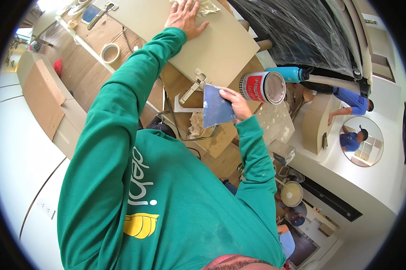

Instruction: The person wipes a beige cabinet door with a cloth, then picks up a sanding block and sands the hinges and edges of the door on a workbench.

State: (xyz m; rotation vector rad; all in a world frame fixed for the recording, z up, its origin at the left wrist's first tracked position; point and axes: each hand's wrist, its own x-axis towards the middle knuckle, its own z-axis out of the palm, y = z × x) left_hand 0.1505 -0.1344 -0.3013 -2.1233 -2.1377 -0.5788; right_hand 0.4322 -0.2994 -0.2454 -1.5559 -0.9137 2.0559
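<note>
My left hand (185, 19) lies flat with fingers spread on a pale beige panel (221, 49), its fingertips against a crumpled cream cloth (206, 6). My right hand (237, 104) grips a flat blue scraper (216, 108) with pale smears, held near the panel's close corner. A metal hinge (196, 84) sits at the panel's edge, just left of the scraper. Right beside my right hand is a red-labelled can (253, 86), its mouth coated with a pale pinkish-beige paste. A turquoise bottle (285, 74) with a black cap stands behind the can.
A tape roll (103, 54) and a second blue scraper (91, 14) lie at the far left. Plastic sheeting (311, 31) covers something at the far right. A person in blue (353, 101) works by a round mirror (373, 143). Other people (298, 218) are at the lower right.
</note>
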